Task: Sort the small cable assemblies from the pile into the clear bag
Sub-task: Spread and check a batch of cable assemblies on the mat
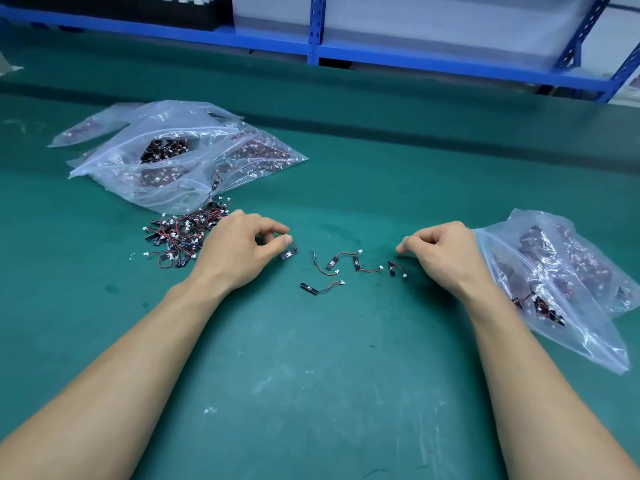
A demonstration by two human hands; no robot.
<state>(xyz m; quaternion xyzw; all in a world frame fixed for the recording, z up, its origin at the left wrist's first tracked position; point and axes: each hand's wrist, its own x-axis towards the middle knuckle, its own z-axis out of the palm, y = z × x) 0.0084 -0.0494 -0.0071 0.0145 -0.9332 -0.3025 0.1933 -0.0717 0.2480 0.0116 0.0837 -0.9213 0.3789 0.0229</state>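
Left hand [239, 251] pinches one cable assembly [289, 253]; clear bag [568, 306] lies at frame right, beside right hand [443, 251], which is nearer, fingers curled, contents can't tell.

Bright, even, cool light falls from overhead. Faint soft shadows lie on the mat [329, 375] under the left hand [242, 247] and right hand [443, 251]. White glare streaks the left bags [194, 157] and the right bag [561, 271]. The far shelf [311, 39] bows and looks slightly soft.
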